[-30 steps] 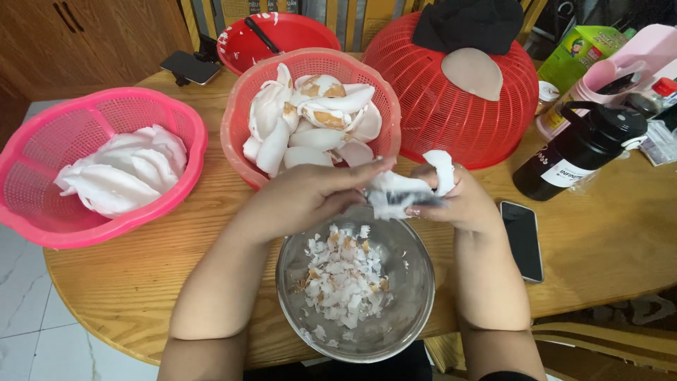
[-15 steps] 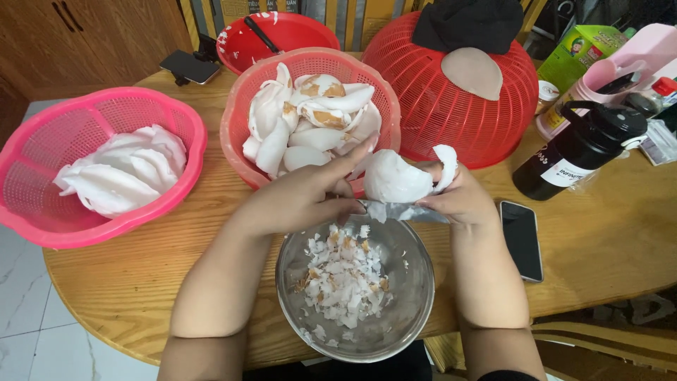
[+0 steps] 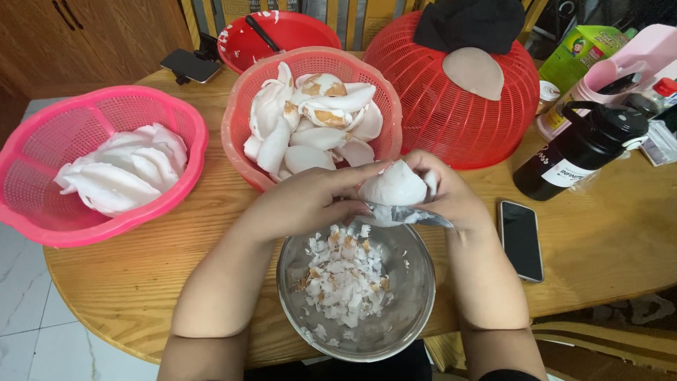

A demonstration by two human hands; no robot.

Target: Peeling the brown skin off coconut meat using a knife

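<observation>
Both hands clasp one white coconut piece [image 3: 393, 186] above one steel bowl [image 3: 405, 310] of peelings: left hand [image 3: 310, 201] palm-down, right hand [image 3: 451, 197] seemingly also gripping a knife [image 3: 405, 214] (handle hidden). Beyond stand two pink baskets [image 3: 42, 204] holding more pieces.

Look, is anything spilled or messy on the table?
Nothing is spilled: the shavings all lie inside the metal bowl. One oddity: a dark cloth and a tan round piece sit atop the upturned red basket.
</observation>
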